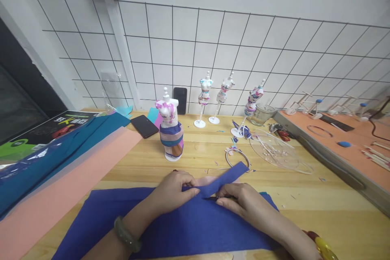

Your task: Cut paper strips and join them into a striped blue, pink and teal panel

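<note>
Head view over the workbench, so here's what I see, standing in the room. Nearest is a big blue sheet [183,231] spread on the wooden table [307,199], right under both forearms, with a greenish bangle [127,235] on the left wrist and chunky yellow-brown beads [325,248] on the right.

Left hand [178,189] has thumb and fingers pinched together on the blue sheet. Right hand [239,199] is closed around a dark tool [211,198], its tip touching the blue; can't tell what kind, the fingers cover most of it. Between the hands a blue strip [227,179] slants up to the right, and I can't tell if it's joined to the sheet. Bit of pale pink stuff [204,180] peeks out behind it.

Past that there's a metal ring [226,157], then a dress form [171,134] wrapped in blue, mauve and teal bands. Peach [76,183] and teal [71,146] sheets lie off to the left. Farther back, three slimmer forms [226,89] on stands, a phone [180,100] propped upright, and finally the white gridded wall [210,16].
</note>
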Demonstrator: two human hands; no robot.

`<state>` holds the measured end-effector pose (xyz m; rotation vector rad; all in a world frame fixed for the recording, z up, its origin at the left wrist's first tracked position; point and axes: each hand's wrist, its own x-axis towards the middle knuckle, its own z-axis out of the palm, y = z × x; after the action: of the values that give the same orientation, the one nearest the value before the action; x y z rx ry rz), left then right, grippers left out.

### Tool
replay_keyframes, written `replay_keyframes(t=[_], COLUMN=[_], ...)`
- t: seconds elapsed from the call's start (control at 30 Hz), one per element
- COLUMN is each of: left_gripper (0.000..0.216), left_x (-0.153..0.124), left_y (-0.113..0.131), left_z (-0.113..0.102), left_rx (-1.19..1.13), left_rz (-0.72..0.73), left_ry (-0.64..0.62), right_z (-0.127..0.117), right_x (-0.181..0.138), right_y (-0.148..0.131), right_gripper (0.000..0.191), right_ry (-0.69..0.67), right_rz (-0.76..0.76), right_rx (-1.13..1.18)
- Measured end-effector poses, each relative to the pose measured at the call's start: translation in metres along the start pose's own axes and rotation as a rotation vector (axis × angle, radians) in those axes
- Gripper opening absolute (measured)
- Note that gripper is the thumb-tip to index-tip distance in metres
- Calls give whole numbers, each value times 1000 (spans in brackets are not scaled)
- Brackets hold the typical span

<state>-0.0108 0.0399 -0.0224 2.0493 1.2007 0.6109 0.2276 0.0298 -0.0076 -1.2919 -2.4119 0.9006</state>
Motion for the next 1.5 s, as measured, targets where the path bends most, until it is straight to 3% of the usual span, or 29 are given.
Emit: replay_keyframes(t=[0.63,0.97,1.5], left_gripper=[15,15,14], left_x=[1,1,1], left_y=[-2,-3,-6], left_z=[0,1,2], left_rx=[-16,-37,-51], left_rz=[8,6,19], left_ry=[-21,-15,-10], right_z=[0,6,12], right_x=[2,12,16], right_y=[-4,-10,-12], right_gripper=[22,32,28], right_ry=[-12,-50,-32], right_rz=[-6,-27,-64], right_rx=[-84,-225,-214])
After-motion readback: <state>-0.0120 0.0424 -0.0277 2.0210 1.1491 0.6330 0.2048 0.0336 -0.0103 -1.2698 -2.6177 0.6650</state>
